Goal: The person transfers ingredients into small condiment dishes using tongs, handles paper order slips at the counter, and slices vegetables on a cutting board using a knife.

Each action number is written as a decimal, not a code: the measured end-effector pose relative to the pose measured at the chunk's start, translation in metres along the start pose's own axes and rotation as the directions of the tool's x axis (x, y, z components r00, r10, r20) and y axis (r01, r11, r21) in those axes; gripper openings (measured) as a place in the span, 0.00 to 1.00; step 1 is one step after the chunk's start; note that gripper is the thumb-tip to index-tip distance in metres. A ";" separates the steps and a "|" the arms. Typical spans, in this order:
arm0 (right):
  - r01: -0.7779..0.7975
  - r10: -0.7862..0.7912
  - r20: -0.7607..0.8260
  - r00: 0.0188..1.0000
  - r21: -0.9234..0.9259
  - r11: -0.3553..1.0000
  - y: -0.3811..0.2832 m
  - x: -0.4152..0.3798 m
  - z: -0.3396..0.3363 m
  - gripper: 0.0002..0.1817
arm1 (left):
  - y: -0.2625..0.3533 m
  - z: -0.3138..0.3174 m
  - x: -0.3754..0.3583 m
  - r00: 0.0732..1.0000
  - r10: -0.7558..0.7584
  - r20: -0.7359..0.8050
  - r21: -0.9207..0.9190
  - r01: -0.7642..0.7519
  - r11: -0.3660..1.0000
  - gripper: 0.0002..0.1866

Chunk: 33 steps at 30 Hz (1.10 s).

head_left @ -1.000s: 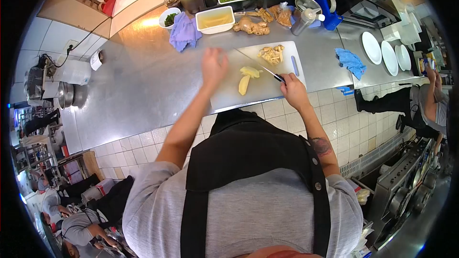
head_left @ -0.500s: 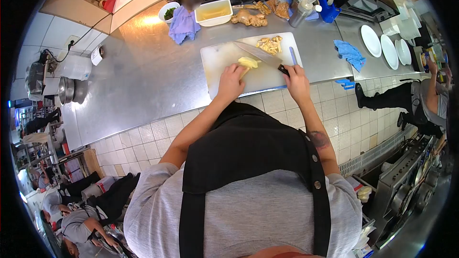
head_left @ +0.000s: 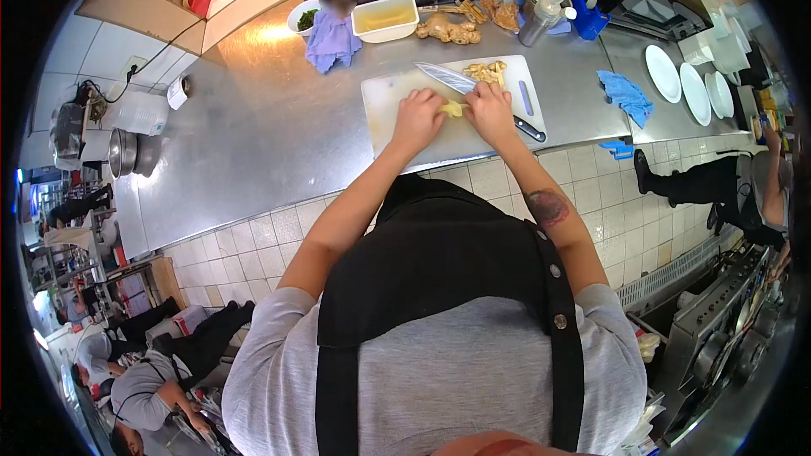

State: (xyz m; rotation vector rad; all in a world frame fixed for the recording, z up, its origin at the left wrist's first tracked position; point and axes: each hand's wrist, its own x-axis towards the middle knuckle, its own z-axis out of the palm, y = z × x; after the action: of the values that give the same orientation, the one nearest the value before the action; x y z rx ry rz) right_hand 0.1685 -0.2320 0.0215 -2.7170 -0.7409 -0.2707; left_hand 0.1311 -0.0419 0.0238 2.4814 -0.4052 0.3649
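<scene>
A white cutting board lies near the counter's front edge. Above it, my left hand and my right hand pinch pale yellow peeled ginger from either side. Both hands are closed on it, and the fingers hide part of it. Under my right hand lies a chef's knife, flat on the board, its black handle toward the right front corner. Ginger trimmings are heaped at the board's back, beside a slim blue-grey tool.
Behind the board sit unpeeled ginger, a white tub of yellowish liquid and a purple cloth. To the right are a blue cloth and white oval plates. Metal bowls stand far left. Other people work at both sides.
My right hand has let go of the knife, which now rests on the board, and has moved left to the ginger. My left hand still holds the ginger.
</scene>
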 end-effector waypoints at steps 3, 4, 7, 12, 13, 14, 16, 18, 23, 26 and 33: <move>-0.028 0.050 0.171 0.984 -0.130 0.991 -0.004 0.020 0.001 0.09 | -0.011 0.016 0.017 0.997 0.007 0.078 -0.064 -0.002 0.998 0.11; -0.025 0.067 0.231 0.971 -0.182 0.983 -0.004 0.025 0.001 0.10 | -0.013 0.020 0.021 0.995 0.006 0.096 -0.089 0.002 0.996 0.11; -0.014 0.065 0.301 0.952 -0.167 0.986 -0.006 0.034 -0.002 0.11 | -0.017 0.025 0.023 0.991 -0.030 0.134 -0.140 0.049 0.989 0.10; 0.015 0.042 0.261 0.964 -0.213 0.977 -0.009 0.028 -0.002 0.11 | -0.020 0.027 0.022 0.992 -0.041 0.117 -0.140 0.057 0.989 0.10; 0.009 0.045 0.229 0.972 -0.228 0.974 -0.009 0.024 -0.001 0.11 | -0.020 0.027 0.021 0.993 -0.042 0.113 -0.145 0.058 0.988 0.10; -0.049 0.099 0.215 0.971 -0.228 0.972 -0.006 0.019 -0.001 0.11 | -0.021 0.027 0.020 0.993 -0.043 0.108 -0.150 0.059 0.987 0.10; -0.161 0.206 0.189 0.960 -0.227 0.960 -0.005 0.014 -0.017 0.11 | -0.020 0.027 0.020 0.995 -0.042 0.092 -0.153 0.056 0.987 0.11; -0.220 0.234 0.142 0.962 -0.111 0.969 0.005 0.012 -0.026 0.10 | -0.019 0.025 0.018 0.995 -0.046 0.085 -0.167 0.060 0.984 0.11; -0.313 0.294 0.164 0.942 0.110 0.943 -0.013 0.024 -0.028 0.09 | -0.021 0.017 0.008 0.983 -0.185 0.013 -0.325 0.179 0.929 0.09; -0.314 0.298 0.185 0.936 0.065 0.947 -0.023 0.029 -0.003 0.10 | -0.023 0.004 -0.011 0.955 -0.283 -0.095 -0.313 0.241 0.919 0.09; -0.246 0.240 0.131 0.962 0.027 0.969 -0.023 0.027 0.012 0.07 | -0.008 -0.032 -0.059 0.975 -0.222 -0.021 -0.163 0.215 0.963 0.14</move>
State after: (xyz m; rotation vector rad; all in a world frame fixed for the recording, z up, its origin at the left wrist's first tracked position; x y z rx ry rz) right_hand 0.1804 -0.1968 0.0233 -2.7677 -0.4308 -0.0251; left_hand 0.0753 -0.0049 0.0242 2.3285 -0.1356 0.2776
